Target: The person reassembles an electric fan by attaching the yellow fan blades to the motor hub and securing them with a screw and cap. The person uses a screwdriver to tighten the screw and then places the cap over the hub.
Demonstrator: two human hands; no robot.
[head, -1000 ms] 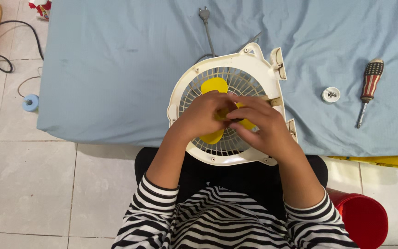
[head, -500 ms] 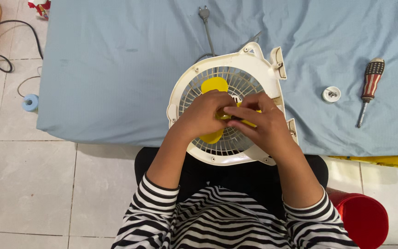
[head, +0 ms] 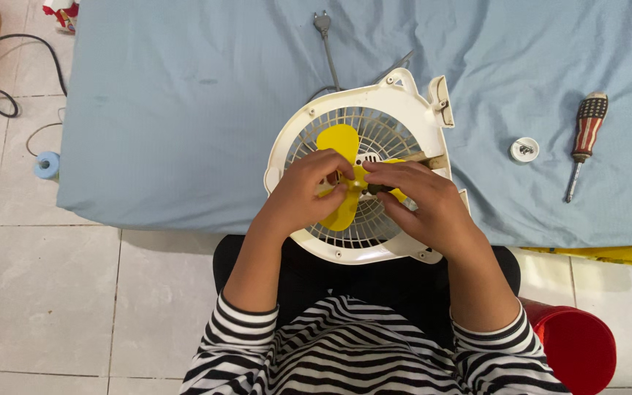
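from the head view, one cream fan housing (head: 363,183) lies flat on the blue cloth (head: 184,110), its near edge over the lap, likely for steadiness. the left hand (head: 301,194) and right hand (head: 426,205) both pinch the hub of the one yellow blade (head: 334,143) at the housing's centre. right of the housing: one small white cap (head: 525,150), then one screwdriver (head: 587,139).

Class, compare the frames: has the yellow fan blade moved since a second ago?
Yes. The yellow fan blade has turned: its upper lobe now shows more and sits left of before, judged against the white fan housing, which stayed put.
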